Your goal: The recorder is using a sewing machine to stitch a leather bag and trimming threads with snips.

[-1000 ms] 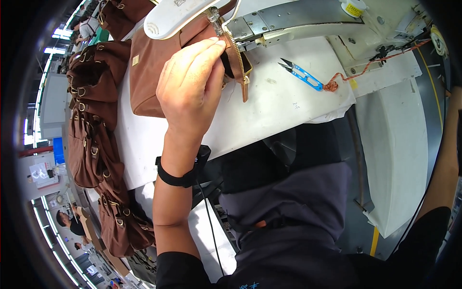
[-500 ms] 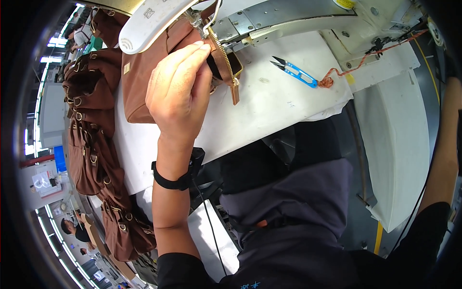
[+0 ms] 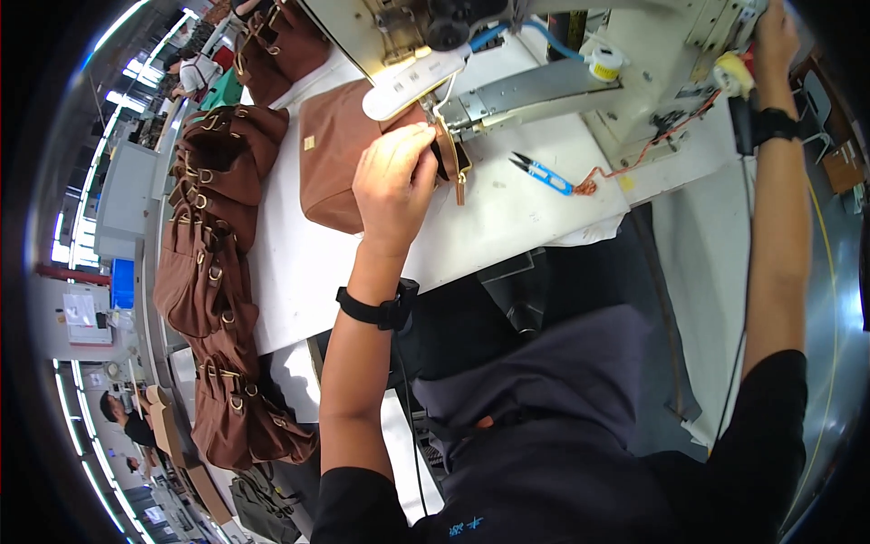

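A brown bag (image 3: pixel 331 168) with a small gold tag lies on the white tabletop, its opening edge under the sewing machine (image 3: pixel 507 102). My left hand (image 3: pixel 394 186) is closed on the bag's edge, thumb and fingers pinching it close to the needle area. A gold zipper (image 3: pixel 461 159) runs along that edge by the hand. At the upper right, my right hand (image 3: pixel 777 45) is raised against the end of the machine; its fingers are partly hidden, so their grip does not show.
Blue-handled thread snips (image 3: pixel 544 173) rest right of the bag, tied to an orange cord (image 3: pixel 634 167). Several more brown bags (image 3: pixel 204 272) are piled along the left. A white thread spool (image 3: pixel 605 63) stands on the machine. Other people are in the far background.
My right arm has risen from the right edge up to the machine's end. The view has shifted, showing more of the machine. My left hand still holds the bag.
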